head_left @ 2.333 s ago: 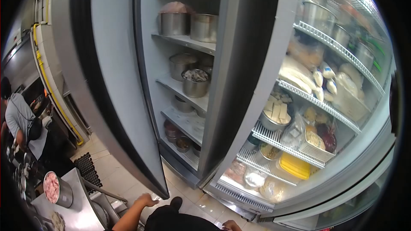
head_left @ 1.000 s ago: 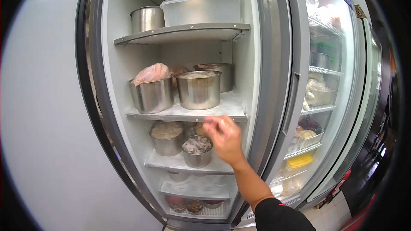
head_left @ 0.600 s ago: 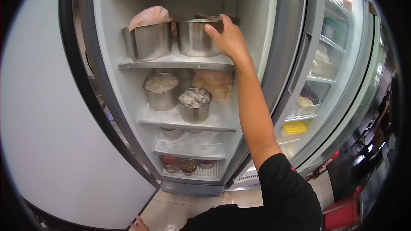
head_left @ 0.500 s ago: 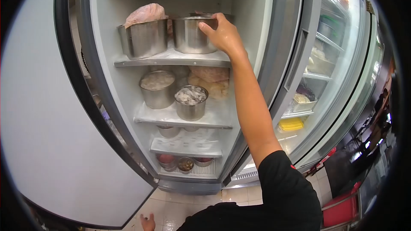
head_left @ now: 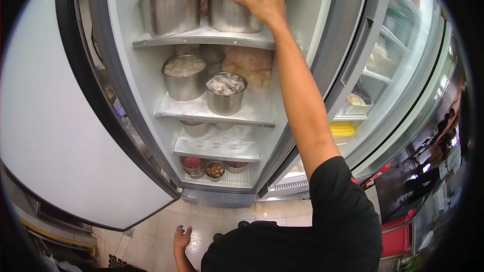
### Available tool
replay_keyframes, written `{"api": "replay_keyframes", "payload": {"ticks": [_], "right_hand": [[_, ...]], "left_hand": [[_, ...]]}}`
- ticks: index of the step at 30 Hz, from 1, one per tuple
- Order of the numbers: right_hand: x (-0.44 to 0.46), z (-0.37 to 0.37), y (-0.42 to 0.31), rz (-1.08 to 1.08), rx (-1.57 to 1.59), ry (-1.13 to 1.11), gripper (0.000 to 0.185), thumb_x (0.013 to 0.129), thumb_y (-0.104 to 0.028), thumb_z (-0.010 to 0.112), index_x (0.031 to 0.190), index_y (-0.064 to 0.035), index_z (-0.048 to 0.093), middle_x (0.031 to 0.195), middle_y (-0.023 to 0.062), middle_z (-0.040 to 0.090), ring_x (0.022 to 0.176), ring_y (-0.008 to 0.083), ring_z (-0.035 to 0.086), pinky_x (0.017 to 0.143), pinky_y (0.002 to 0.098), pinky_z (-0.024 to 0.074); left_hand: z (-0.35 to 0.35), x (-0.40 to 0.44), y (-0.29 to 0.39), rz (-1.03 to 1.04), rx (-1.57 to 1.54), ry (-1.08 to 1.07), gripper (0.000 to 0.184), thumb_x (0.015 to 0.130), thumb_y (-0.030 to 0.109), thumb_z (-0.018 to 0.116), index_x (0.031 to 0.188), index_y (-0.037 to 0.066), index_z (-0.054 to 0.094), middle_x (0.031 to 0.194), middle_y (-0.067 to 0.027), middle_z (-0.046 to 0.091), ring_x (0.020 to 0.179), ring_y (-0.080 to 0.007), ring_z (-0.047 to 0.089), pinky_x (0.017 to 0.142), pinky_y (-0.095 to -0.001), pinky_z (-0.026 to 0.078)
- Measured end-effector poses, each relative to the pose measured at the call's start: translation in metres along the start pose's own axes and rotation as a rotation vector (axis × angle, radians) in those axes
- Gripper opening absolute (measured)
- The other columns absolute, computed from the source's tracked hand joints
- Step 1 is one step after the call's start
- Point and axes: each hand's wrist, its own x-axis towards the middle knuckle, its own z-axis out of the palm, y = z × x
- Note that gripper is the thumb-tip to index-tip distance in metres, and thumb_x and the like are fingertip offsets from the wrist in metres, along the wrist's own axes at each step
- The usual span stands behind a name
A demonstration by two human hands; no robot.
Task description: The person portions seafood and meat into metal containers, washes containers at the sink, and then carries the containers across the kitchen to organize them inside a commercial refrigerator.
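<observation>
My right hand [head_left: 265,7] reaches up to the upper fridge shelf and grips the rim of a round steel pot [head_left: 224,14]. The thumb presses on the pot's outer wall, and the fingers go over the rim, partly hidden. Beside that pot stands another steel pot [head_left: 174,16] with a pale pink, plastic-wrapped lump rising out of it. Low by my body hangs my left hand [head_left: 182,236], holding nothing, fingers apart.
Below, a shelf [head_left: 191,108] holds a pot of whitish contents [head_left: 184,80], a smaller pot of pale pieces [head_left: 225,95] and bagged food [head_left: 249,63]. Small bowls [head_left: 215,171] sit at the bottom. The white door [head_left: 65,100] stands open at left; a glass-door fridge [head_left: 403,80] is at right.
The view has tilted down, so the shelves appear higher and more floor shows. My right hand stays at the same pot's rim. More of my left hand and forearm is visible.
</observation>
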Motion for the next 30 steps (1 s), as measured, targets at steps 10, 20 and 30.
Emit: {"api": "replay_keyframes", "payload": {"ticks": [10, 20, 30], "right_hand": [[-0.072, -0.026, -0.004, -0.266, 0.041, 0.272, 0.057, 0.079, -0.026, 0.069, 0.122, 0.0060, 0.049, 0.116, 0.0295, 0.056, 0.111, 0.0412, 0.053, 0.096, 0.0427, 0.0415], [-0.213, 0.051, 0.091, -0.024, 0.264, -0.267, 0.036, 0.082, -0.023, 0.068, 0.107, 0.0003, 0.058, 0.103, 0.0184, 0.062, 0.095, 0.0293, 0.060, 0.084, 0.0368, 0.0466], [-0.212, 0.090, 0.111, -0.065, 0.238, -0.272, 0.039, 0.074, -0.024, 0.078, 0.094, -0.0033, 0.051, 0.082, 0.0075, 0.056, 0.064, 0.0152, 0.046, 0.059, 0.0300, 0.0409]], "left_hand": [[0.001, 0.000, 0.011, 0.036, 0.011, -0.082, 0.070, 0.083, 0.036, 0.065, 0.130, -0.010, 0.040, 0.114, -0.0311, 0.057, 0.106, -0.0366, 0.058, 0.090, -0.0391, 0.046], [0.011, 0.007, 0.011, 0.053, 0.073, -0.167, 0.072, 0.084, 0.042, 0.062, 0.130, -0.009, 0.040, 0.115, -0.0315, 0.056, 0.107, -0.0382, 0.058, 0.091, -0.0396, 0.046], [0.013, 0.012, 0.018, 0.052, 0.079, -0.204, 0.070, 0.085, 0.043, 0.061, 0.130, -0.008, 0.042, 0.117, -0.0308, 0.056, 0.109, -0.0393, 0.057, 0.091, -0.0403, 0.046]]}}
